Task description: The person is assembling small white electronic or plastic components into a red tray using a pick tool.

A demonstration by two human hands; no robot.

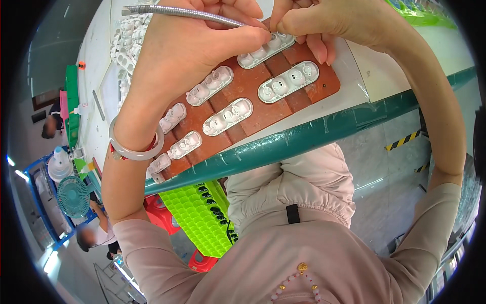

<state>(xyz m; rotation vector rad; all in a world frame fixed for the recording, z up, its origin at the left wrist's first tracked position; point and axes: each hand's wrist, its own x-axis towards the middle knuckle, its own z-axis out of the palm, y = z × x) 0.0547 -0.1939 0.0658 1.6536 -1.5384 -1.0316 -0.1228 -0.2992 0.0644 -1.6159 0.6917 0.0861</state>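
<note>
A reddish-brown board lies on the table, holding several white oval plastic housings, each with small round parts inside. My left hand reaches over the far part of the board, its thumb and fingers closed at one white housing. My right hand meets it there, fingertips pinched over the same housing. Whatever small piece the fingertips hold is hidden. Nearer me sit another housing and a third housing, untouched by either hand. A flexible metal tube crosses over my left hand.
A heap of small white parts lies left on the table. Dark green edging runs along the near edge. Below hangs a bright green tray with dark pieces, beside red containers. A fan and other people are at far left.
</note>
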